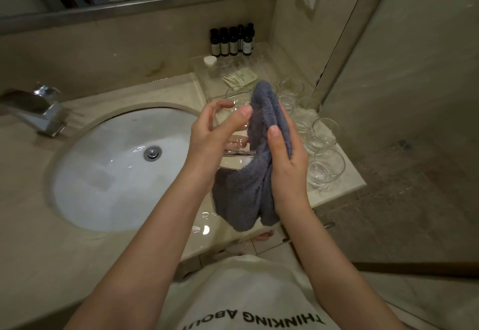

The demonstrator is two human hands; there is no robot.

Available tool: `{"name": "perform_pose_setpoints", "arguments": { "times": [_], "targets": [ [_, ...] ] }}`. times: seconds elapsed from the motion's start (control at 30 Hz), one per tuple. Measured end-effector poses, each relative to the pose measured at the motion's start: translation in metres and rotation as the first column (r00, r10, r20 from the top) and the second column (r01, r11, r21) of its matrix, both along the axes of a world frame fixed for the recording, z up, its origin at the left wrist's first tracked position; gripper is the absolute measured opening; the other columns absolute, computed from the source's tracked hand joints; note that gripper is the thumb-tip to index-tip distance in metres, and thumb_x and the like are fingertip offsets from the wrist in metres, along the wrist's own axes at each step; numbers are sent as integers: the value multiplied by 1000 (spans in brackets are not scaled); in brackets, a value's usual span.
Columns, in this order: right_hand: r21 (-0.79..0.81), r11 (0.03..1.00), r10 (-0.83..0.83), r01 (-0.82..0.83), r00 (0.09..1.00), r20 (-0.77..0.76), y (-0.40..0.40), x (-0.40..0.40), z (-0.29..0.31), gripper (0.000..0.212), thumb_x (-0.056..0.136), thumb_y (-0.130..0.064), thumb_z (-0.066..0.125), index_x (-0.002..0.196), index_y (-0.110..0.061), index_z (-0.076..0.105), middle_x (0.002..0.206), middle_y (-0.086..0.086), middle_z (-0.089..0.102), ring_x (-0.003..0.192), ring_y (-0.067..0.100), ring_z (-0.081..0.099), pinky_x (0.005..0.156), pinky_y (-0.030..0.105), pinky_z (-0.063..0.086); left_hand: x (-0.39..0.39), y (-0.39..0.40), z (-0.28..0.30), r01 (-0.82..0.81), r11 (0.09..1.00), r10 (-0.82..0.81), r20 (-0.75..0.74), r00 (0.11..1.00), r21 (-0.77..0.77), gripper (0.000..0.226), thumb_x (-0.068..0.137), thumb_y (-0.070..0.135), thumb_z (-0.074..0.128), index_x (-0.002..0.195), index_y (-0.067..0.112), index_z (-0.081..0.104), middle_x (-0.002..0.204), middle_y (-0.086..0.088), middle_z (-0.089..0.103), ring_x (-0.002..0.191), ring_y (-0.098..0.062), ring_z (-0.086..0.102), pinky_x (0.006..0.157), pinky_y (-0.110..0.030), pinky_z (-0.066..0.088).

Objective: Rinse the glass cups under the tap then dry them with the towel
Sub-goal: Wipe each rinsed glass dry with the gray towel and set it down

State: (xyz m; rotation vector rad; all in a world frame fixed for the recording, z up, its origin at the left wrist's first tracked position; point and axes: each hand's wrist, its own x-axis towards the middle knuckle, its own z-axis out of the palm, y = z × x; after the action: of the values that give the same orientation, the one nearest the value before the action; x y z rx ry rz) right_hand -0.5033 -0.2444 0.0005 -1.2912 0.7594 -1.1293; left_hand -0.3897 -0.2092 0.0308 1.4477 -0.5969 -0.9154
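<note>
Left hand gripping glass cup, right hand clutching towel against it

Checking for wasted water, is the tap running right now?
No, the tap shows no stream, and nothing falls into the sink.

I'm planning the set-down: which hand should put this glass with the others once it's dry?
Left, probably. The left hand already grips the glass cup; the right hand holds the grey towel. Though the other cups sit rightward, no handover is needed.
</note>
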Motion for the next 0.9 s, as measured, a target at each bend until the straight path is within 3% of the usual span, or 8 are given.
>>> {"name": "perform_pose_setpoints", "arguments": {
  "times": [0.13, 0.23, 0.33, 0.47, 0.6, 0.7, 0.8, 0.9],
  "targets": [
    [25, 999, 29, -28, 999, -25, 0, -1, -2, 45, 95, -29, 51, 138, -17, 52, 140, 3, 56, 131, 14, 52, 113, 43, 38, -6, 3, -4, -24, 998, 35, -194, 980, 58, 54, 64, 58, 64, 108, 27, 66, 101, -1, 70, 86, -16, 66, 76, -31, 53],
    [-36, 999, 15, -18, 997, -76, 2, -2, -4, 40, 94, -27, 52, 133, -29, 50, 142, -4, 53, 133, 5, 47, 115, 33, 36, -6, 6, -9, -135, 985, 133, 23, 991, 111, 51, 63, 69, 56, 103, 38, 61, 88, 11, 59, 75, -9, 55, 77, -31, 44],
    [-102, 994, 16, -28, 992, -124, 4, -1, -4, 37, 94, -28, 53, 128, -42, 48, 139, -15, 51, 133, -1, 45, 113, 24, 35, -4, 14, -11, -178, 980, 149, 263, 953, 91, 32, 73, 71, 50, 96, 50, 48, 86, 5, 64, 75, -13, 66, 84, -43, 53],
    [-120, 992, 33, -48, 992, -123, 5, 2, -2, 38, 95, -29, 54, 130, -43, 49, 138, -16, 53, 132, 4, 47, 113, 35, 37, -3, 12, -5, -136, 984, 90, 345, 934, 112, 46, 59, 76, 63, 93, 47, 50, 92, 2, 67, 85, -19, 69, 83, -43, 56],
    [90, 994, 66, -67, 998, 15, 3, 1, -2, 50, 92, -37, 56, 138, -17, 54, 138, 4, 58, 130, 18, 53, 113, 48, 38, -3, 10, 3, -99, 993, 96, 49, 994, 58, 41, 69, 55, 66, 99, 28, 63, 90, -10, 74, 65, -16, 68, 66, -32, 55],
    [167, 982, 84, -89, 996, 36, 3, 0, -1, 50, 92, -33, 56, 137, -14, 54, 135, 6, 61, 126, 21, 56, 111, 49, 40, -3, 10, 2, -58, 994, 67, -104, 992, 89, 47, 70, 60, 56, 102, 27, 63, 82, -6, 75, 65, -20, 67, 73, -41, 52],
    [124, 989, 77, -75, 997, -10, 4, -1, -1, 55, 89, -40, 59, 139, -17, 54, 140, 2, 57, 131, 18, 52, 113, 48, 37, -3, 11, -3, -144, 978, 135, 66, 989, 148, 57, 61, 77, 50, 98, 34, 54, 85, 0, 70, 66, -15, 61, 82, -49, 52],
    [85, 994, 65, -62, 997, -32, 3, -1, -3, 47, 92, -33, 57, 137, -22, 54, 141, -1, 56, 132, 14, 51, 114, 46, 37, 1, 14, -5, -239, 962, 187, 322, 928, 129, 32, 83, 69, 50, 89, 37, 49, 77, 6, 64, 55, -8, 62, 82, -53, 55]
  ]
}}
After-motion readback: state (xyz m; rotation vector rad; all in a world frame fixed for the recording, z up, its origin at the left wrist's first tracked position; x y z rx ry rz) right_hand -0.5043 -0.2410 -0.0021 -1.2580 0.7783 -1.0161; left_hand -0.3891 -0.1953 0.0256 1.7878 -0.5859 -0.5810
